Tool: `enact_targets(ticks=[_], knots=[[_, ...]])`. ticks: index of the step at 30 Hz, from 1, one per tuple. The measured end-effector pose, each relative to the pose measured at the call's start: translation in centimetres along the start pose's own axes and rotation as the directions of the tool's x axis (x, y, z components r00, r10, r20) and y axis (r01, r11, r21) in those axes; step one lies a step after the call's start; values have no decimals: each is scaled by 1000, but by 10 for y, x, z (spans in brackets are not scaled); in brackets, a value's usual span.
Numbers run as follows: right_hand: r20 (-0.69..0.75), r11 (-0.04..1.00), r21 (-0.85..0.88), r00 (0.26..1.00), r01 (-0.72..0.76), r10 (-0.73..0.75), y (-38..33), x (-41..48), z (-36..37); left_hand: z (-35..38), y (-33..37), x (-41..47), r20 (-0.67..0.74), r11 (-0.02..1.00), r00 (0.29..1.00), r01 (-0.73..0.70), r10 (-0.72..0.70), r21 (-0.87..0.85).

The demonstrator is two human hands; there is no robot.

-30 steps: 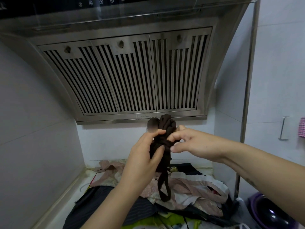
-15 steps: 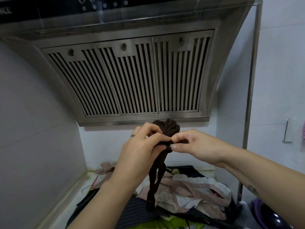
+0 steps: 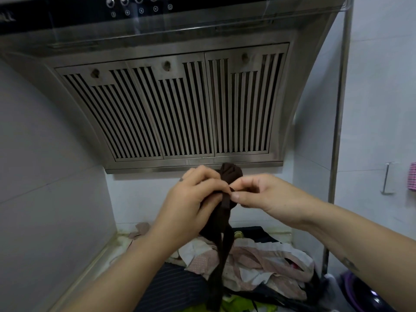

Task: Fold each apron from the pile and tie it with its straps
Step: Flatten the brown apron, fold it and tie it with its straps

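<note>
i hold the rolled brown apron (image 3: pixel 231 173) up in the centre of the frame, just under the lower edge of the range hood (image 3: pixel 180 109). my left grip (image 3: pixel 191 199) is clamped round the middle of the bundle, fingers curled over it. my right grip (image 3: pixel 265 194) pinches the wrapped strap (image 3: pixel 226 200) that crosses the bundle, thumb and forefinger pressed together on the brown cloth right beside my left fingertips. the top of the roll pokes out above both grips (a puckered knob of cloth). the loose strap ends (image 3: pixel 219 266) hang straight down from the bundle toward the lower centre of the frame. behind them the pile (image 3: pixel 258 262) of aprons lies on the bench (image 3: pixel 105 255): pale pink and white ones on top, a dark striped one at lower left, a yellow-green one at the bottom edge. a purple bowl (image 3: pixel 364 296) sits in the lower right corner, and a pink checked cloth (image 3: pixel 412 176) hangs at the right edge.
</note>
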State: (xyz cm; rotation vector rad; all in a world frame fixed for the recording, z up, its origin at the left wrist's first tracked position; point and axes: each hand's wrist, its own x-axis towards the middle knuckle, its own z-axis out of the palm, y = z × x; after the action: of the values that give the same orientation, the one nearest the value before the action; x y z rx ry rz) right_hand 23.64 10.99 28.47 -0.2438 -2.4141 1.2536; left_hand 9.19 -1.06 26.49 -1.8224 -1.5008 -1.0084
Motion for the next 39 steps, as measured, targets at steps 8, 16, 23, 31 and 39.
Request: enact_targets(ticks=[8,16,23,31,39], knots=[[-95,972,-233,995,15,-38,-9,5,2,15,21,-6,299,531,813,561,-500,-636],[-67,983,-177,997,-49,38,-5,-1,11,14,11,-9,141,987,977,153,-157,44],[-106,997,18,991,-76,78,-4,-2,9,19,30,-10,262,348,803,493,-536,-797],[-70,565,802,909,-193,410,9,-1,15,21,27,-8,259,338,798,491,-544,-803],[-82,537,828,912,-162,402,5,-1,24,18,37,-7,188,600,863,468,-469,-649]])
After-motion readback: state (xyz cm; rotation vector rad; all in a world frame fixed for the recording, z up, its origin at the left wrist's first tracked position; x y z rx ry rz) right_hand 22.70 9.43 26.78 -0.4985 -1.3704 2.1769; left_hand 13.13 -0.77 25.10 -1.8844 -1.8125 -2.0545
